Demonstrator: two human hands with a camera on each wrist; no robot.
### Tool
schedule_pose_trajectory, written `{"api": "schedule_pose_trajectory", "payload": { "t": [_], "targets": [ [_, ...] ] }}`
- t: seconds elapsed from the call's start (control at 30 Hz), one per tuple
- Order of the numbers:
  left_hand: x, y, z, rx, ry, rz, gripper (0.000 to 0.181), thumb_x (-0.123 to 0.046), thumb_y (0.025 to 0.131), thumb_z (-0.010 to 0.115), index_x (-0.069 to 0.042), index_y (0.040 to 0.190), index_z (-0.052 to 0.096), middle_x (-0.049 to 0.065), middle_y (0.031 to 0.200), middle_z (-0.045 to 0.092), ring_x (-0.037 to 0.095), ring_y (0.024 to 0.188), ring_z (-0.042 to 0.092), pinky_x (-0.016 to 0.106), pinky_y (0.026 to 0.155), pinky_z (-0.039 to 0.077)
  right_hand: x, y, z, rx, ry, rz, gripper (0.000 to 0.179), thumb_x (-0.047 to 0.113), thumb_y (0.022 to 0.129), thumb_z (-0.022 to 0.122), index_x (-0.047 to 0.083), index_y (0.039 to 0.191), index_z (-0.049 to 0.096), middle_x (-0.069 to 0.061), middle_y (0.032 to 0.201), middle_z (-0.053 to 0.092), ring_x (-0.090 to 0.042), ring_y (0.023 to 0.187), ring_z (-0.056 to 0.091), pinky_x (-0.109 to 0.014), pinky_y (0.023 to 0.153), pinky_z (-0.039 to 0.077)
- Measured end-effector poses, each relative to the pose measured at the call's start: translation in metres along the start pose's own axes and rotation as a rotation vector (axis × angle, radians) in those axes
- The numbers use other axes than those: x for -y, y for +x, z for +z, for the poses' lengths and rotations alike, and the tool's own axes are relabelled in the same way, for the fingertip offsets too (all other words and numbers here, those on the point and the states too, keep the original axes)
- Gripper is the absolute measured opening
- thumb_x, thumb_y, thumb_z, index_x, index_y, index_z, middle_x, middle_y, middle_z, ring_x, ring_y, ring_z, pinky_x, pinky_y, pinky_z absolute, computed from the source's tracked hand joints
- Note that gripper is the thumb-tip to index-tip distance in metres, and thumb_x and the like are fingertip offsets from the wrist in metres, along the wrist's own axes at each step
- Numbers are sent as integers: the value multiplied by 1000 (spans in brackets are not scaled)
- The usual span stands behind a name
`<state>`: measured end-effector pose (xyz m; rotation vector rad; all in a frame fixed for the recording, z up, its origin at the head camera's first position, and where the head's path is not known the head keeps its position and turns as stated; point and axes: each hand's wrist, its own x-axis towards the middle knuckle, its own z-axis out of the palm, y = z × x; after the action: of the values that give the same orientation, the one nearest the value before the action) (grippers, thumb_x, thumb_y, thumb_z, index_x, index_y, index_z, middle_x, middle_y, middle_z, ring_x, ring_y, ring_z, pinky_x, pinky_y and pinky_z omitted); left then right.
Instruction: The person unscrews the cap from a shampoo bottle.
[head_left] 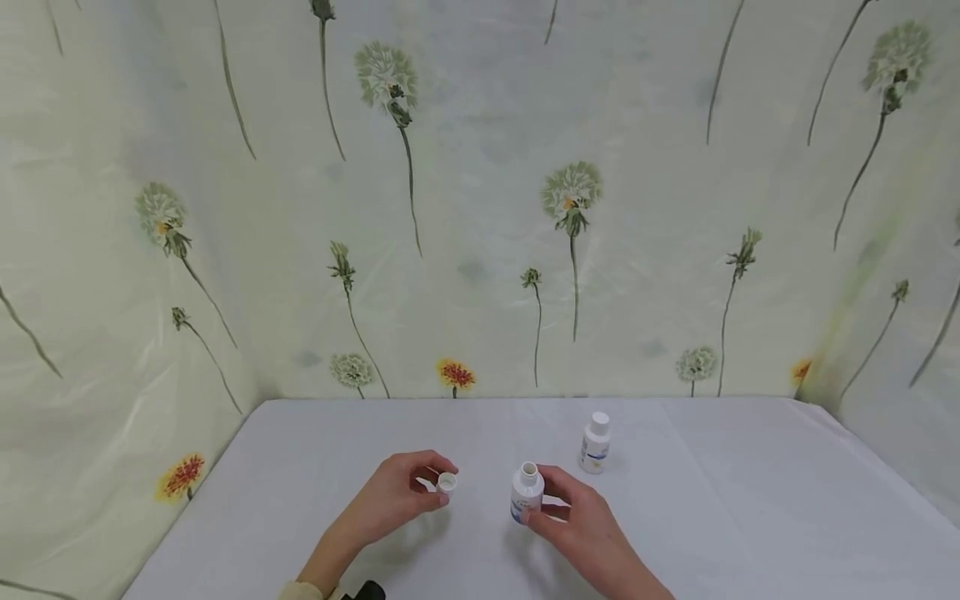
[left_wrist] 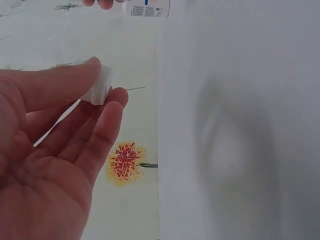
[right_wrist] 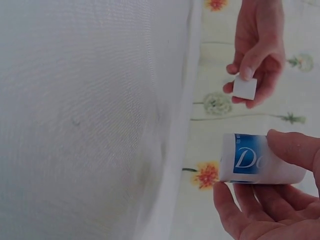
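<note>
My left hand (head_left: 401, 496) pinches a small white screw cap (head_left: 447, 482) between thumb and fingers, its hollow side showing in the head view. In the left wrist view the cap (left_wrist: 100, 86) sits at the fingertips. To the right, my right hand (head_left: 581, 521) grips a white bottle (head_left: 527, 493) with its mouth uncovered and upward. The right wrist view shows the bottle's blue label (right_wrist: 250, 154) with part of it behind the thumb. Both hands are above the table, apart from each other, with shadows beneath.
A second white bottle (head_left: 595, 443), with its cap on, stands upright on the white-covered table (head_left: 720, 500) behind my right hand. A flower-printed curtain (head_left: 480, 208) hangs behind the table and along both sides.
</note>
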<state>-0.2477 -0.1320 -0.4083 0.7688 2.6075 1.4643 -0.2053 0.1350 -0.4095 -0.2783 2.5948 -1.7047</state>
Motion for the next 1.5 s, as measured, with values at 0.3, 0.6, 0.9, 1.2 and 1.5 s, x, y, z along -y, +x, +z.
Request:
{"api": "schedule_pose_trajectory", "payload": {
  "t": [0.3, 0.6, 0.9, 1.2, 1.5],
  "targets": [
    [10, -4, -5, -21, 27, -1, 29, -4, 86, 73, -12, 114, 69, -3, 104, 68, 17, 93, 62, 27, 77, 52, -1, 7, 6, 36, 17, -56, 52, 15, 84, 78, 8, 131, 57, -7, 125, 62, -29, 114, 59, -40, 91, 52],
    [15, -7, -11, -39, 30, -9, 26, -3, 86, 72, -5, 112, 69, 3, 104, 68, 20, 93, 64, 26, 76, 53, 2, 13, 13, 50, 32, -93, 49, 12, 85, 76, 7, 130, 58, -8, 125, 62, -32, 117, 58, -40, 91, 52],
    [20, -10, -19, -90, 43, -17, 24, -2, 86, 73, -6, 109, 68, 1, 105, 67, 19, 93, 65, 26, 76, 54, 5, 27, 22, 67, 19, -28, 52, 14, 85, 78, 6, 132, 57, -10, 128, 61, -33, 118, 57, -41, 90, 53],
    [24, -12, -24, -132, 16, -74, 27, -3, 85, 73, -5, 112, 68, 7, 109, 65, 21, 93, 67, 26, 71, 54, 4, 40, 31, 80, 31, -35, 53, 13, 85, 77, 2, 132, 55, -13, 127, 61, -33, 116, 58, -43, 90, 52],
    [35, -11, -30, -169, 69, -66, 28, 0, 84, 73, -4, 111, 68, 8, 107, 67, 21, 89, 66, 26, 68, 54, 5, 50, 39, 85, 29, -66, 51, 11, 86, 76, 2, 131, 56, -13, 126, 62, -32, 114, 59, -43, 90, 52]
  ]
}}
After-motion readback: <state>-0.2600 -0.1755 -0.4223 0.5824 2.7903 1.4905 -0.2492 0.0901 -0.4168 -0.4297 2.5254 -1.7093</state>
